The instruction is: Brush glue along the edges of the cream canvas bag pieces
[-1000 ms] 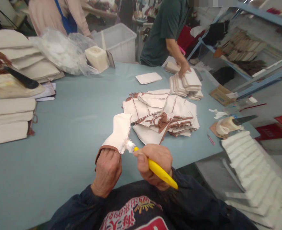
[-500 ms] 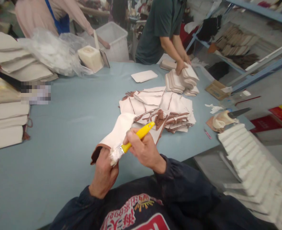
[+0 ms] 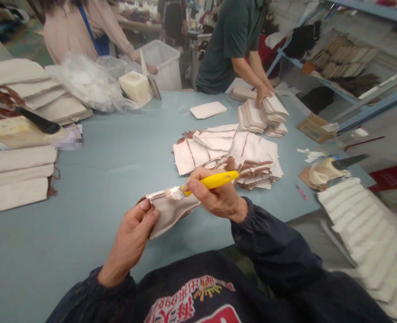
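Note:
My right hand [image 3: 217,195] is closed around the yellow handle of a brush [image 3: 218,180]. White paste covers the bristles, which rest at the upper edge of a pale piece with brown trim [image 3: 171,214]. My left hand [image 3: 134,231] pinches the left end of that piece, thumb on top, above the blue-green table [image 3: 94,188]. Beyond my right hand lies a loose pile of pale pieces with brown edges [image 3: 232,146]. Part of the held piece is hidden behind my right hand.
A person's hands touch stacked pale pieces [image 3: 252,116] at the back. Stacks of pale pieces [image 3: 19,179] lie at left, near a black-handled tool [image 3: 40,121]. At right are a pasty container [image 3: 323,172] and a pink cutter [image 3: 301,192].
The held piece has turned, its brown-edged opening no longer facing up at my left hand. My left hand has moved left and down; the brush has shifted right and up and lies flatter.

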The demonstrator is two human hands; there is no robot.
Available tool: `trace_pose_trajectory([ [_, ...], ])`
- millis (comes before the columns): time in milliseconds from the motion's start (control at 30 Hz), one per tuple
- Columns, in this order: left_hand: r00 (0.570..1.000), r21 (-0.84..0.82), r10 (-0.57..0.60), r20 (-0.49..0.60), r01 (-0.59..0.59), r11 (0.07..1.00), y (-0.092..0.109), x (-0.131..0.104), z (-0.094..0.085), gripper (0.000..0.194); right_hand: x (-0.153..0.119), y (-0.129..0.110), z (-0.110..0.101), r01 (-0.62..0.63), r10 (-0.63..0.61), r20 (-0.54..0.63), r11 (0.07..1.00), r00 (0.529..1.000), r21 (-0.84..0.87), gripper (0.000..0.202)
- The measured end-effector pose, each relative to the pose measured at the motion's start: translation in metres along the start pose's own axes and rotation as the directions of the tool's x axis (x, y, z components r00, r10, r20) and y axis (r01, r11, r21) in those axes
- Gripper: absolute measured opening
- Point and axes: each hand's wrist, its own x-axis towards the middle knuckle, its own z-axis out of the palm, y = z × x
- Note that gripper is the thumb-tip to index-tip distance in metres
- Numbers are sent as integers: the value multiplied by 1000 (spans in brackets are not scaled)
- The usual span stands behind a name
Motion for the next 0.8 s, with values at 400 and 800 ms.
trace_pose_trajectory([
  [400,994,-215,-109,32,113,970,32,-12,14,36,18,-14,-3,387,-413,-80,895,907,-221,39],
  [800,1000,-47,17,6,-17,999,13,-17,-9,33,17,-6,44,188,-169,-222,980,960,68,42],
])
